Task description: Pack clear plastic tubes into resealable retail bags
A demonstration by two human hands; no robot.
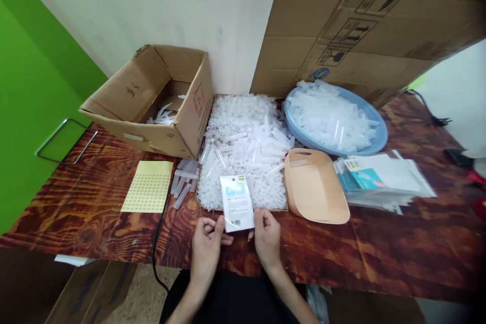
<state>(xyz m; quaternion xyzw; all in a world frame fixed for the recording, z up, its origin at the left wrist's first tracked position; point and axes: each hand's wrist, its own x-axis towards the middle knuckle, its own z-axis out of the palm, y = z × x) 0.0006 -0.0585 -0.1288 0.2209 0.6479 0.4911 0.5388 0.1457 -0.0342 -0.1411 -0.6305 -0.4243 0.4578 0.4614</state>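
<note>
A flat white retail packet (237,202) with a blue printed panel and small text is held up at the front of the table. My left hand (207,239) grips its lower left edge, thumb in front and fingers curled. At the lower right corner, my right hand (268,238) pinches it between thumb and bent fingers. Right behind the packet spreads a shallow tray heaped with small clear plastic pieces (216,187), with longer translucent tubes (254,149) lying on top. The packet covers part of this heap.
Left are a yellow sticker sheet (147,187), loose translucent strips (183,190), an open cardboard box (167,139) and a black cable (158,233). Right are a peach basket (317,190), a blue basin (380,134) of translucent pieces and stacked packets (395,174). A large carton (322,15) stands behind.
</note>
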